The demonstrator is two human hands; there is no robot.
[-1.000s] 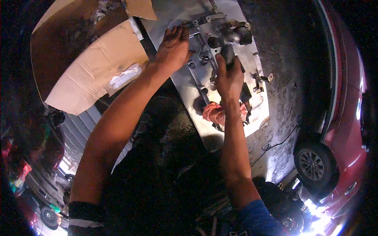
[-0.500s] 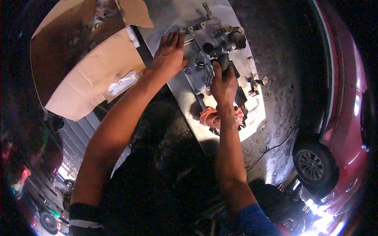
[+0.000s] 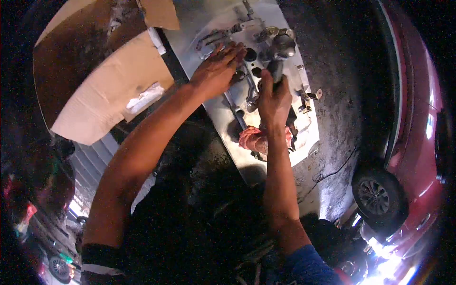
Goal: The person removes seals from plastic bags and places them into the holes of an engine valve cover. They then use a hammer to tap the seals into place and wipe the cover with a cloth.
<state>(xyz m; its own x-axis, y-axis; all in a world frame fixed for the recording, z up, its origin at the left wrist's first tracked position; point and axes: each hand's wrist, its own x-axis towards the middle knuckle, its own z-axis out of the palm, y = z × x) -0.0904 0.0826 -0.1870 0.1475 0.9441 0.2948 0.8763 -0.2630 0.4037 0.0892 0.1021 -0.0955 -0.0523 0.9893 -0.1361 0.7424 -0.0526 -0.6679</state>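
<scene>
A red car [image 3: 418,118] stood along the right edge, its wheel [image 3: 377,197] low beside it. Torn cardboard [image 3: 109,90] lay on the ground at the left. Between them a bright metal sheet [image 3: 213,23] rested on the dark floor, its left edge just beside the cardboard.

A grey metal part [image 3: 256,33] with round bores, pipes and brackets sat on the sheet and covered most of its middle.

The left hand [image 3: 216,71] lay flat, palm down, on the part's left side. Its fingers were stretched out nearly straight and close together, the tips next to a dark bore [image 3: 250,54], and they grasped nothing.

The right hand [image 3: 274,97] was clenched round the dark handle of a tool [image 3: 276,66], thumb laid up along it. The tool's rounded head was at the upper part of the assembly; whether it touched the metal could not be told.

A pink rag [image 3: 249,137] lay crumpled on the sheet's near end, under the right wrist.
</scene>
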